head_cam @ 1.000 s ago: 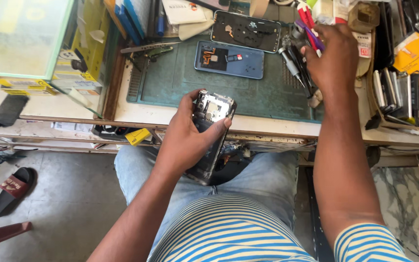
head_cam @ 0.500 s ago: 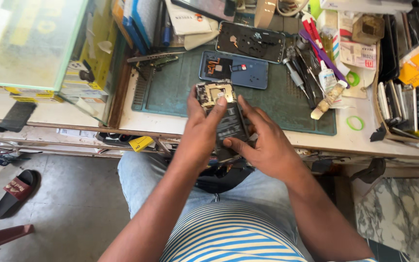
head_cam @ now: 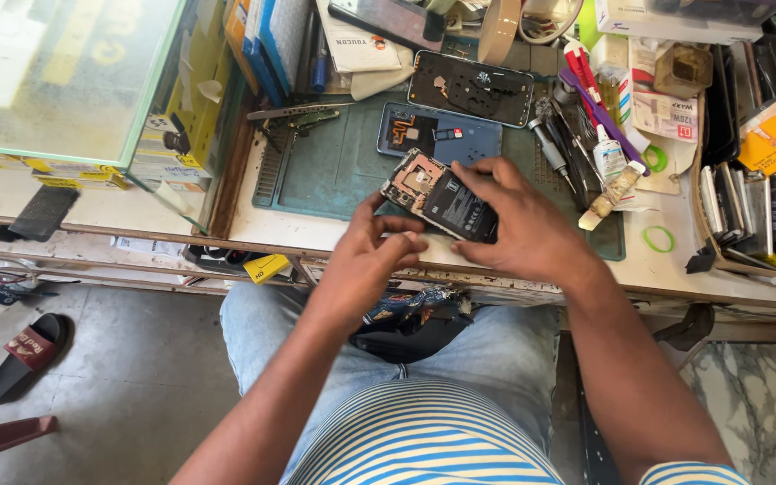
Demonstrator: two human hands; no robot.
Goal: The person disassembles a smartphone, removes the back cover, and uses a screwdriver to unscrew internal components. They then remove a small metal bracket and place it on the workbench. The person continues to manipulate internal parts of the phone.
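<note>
Both hands, left hand (head_cam: 372, 260) and right hand (head_cam: 521, 226), clasp the opened phone (head_cam: 440, 196) over the green mat (head_cam: 334, 171).

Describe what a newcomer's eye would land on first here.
An opened phone, its battery and circuitry bare, lies at the near edge of the green mat, held between the right hand and left hand. Behind it lie a blue back cover and a black phone frame.
</note>
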